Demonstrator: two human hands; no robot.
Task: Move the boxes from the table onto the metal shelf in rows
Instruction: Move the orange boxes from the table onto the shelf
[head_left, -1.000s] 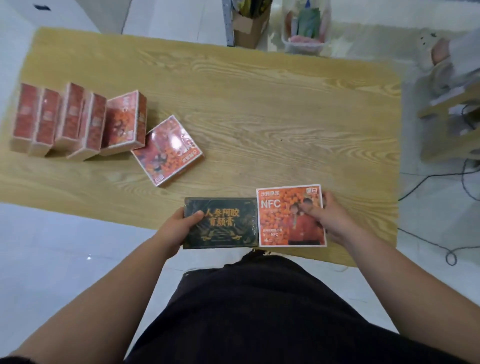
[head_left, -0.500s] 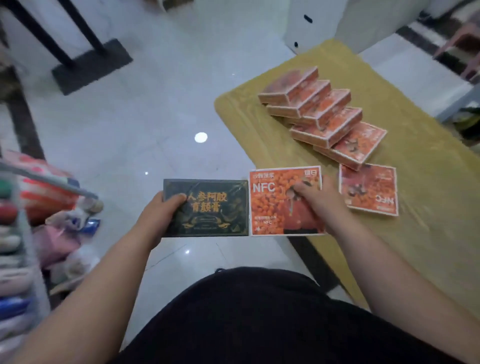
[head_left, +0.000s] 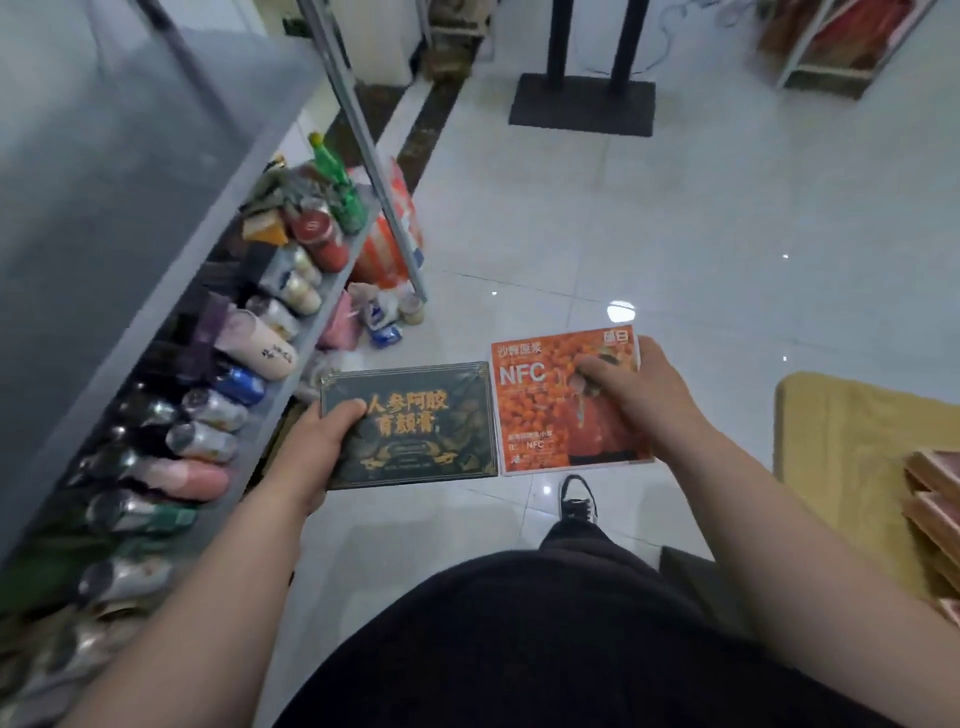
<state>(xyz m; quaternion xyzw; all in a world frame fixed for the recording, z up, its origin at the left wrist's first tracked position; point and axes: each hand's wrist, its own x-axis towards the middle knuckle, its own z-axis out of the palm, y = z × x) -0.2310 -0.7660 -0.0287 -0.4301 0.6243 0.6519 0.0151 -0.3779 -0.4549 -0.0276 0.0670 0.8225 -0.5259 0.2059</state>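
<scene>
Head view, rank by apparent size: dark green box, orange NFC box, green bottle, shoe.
1-2. orange NFC box and dark green box: look alike, no ranking.
3. green bottle, though farther away.
4. shoe.

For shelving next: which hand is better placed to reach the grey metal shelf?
Probably left: the left hand grips the dark green gold-lettered box beside the grey metal shelf; the right hand holds the orange NFC box farther away.

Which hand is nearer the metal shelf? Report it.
Left. The left hand, holding the dark box, is beside the metal shelf; the right hand, holding the orange box, is farther out.
</scene>
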